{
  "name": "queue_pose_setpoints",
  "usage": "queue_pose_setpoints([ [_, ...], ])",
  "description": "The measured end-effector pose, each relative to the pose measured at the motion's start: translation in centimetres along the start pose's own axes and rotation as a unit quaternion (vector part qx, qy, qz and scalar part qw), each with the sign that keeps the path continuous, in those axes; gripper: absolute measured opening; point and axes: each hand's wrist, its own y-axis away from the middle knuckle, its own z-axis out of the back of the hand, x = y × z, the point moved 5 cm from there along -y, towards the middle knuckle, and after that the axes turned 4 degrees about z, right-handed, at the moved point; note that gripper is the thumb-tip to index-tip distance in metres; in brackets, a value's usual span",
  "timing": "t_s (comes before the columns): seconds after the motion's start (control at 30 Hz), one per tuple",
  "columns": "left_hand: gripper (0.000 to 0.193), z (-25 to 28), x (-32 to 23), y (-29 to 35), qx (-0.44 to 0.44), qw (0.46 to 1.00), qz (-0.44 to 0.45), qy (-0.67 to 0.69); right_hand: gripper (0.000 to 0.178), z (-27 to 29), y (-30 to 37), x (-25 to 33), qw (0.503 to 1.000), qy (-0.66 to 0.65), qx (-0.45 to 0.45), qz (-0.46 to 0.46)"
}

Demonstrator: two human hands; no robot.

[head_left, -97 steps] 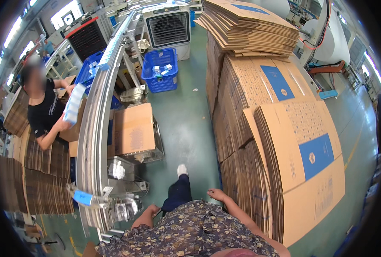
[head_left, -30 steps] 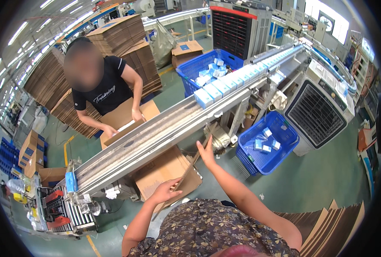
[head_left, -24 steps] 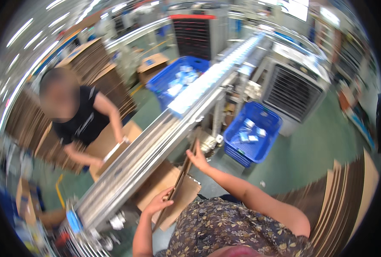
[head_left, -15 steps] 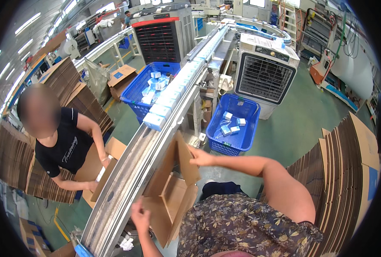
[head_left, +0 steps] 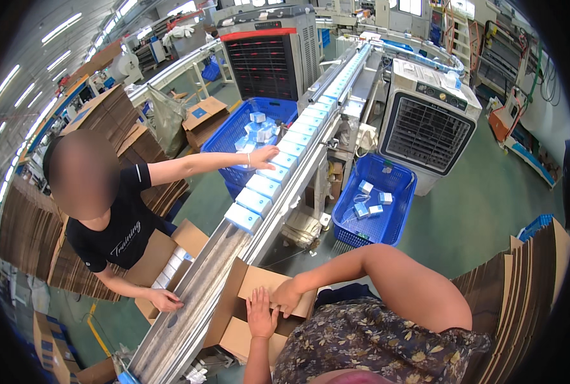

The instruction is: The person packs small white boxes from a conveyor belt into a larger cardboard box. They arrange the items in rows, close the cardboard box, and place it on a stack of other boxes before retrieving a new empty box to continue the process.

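Close in front of me is an open brown cardboard box (head_left: 226, 301), tilted beside the conveyor rail, with its dark inside partly showing. My left hand (head_left: 261, 315) lies flat on it, fingers stretched out and a little apart. Right beside it, my right hand (head_left: 287, 297) bends its fingers over the edge of a flap (head_left: 264, 280); the thumb is hard to make out. The two hands nearly touch. On the conveyor (head_left: 198, 288) stands a row of white-and-blue small cartons (head_left: 243, 217), ending just beyond my box.
Across the conveyor a co-worker reaches one hand (head_left: 264, 157) onto the cartons, near a partly filled box (head_left: 169, 269). Blue baskets (head_left: 342, 224) with loose cartons flank the line. An air cooler (head_left: 429, 121) stands ahead right; flattened cardboard stacks (head_left: 509, 301) rise at my right.
My right hand has come down and toward me with the flap, and my left hand has moved onto the box. The carton row reaches nearer. The co-worker's arm now extends to the cartons.
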Motion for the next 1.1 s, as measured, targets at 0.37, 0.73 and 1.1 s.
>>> queue_pose_setpoints([
  [0.37,0.028,5.5,0.7,-5.3,-0.024,0.993,-0.089,0.075,0.055,1.1,6.1,3.1,0.978,0.167,-0.125,0.015],
  [0.73,0.052,4.8,-0.9,6.1,-0.062,0.945,0.319,-0.021,0.056,-4.5,2.8,-10.3,0.724,-0.411,-0.486,-0.267],
  [1.1,0.061,1.9,11.4,47.4,-0.304,0.638,0.669,0.229,0.065,-21.4,-4.5,-9.9,0.904,-0.192,-0.195,-0.327],
])
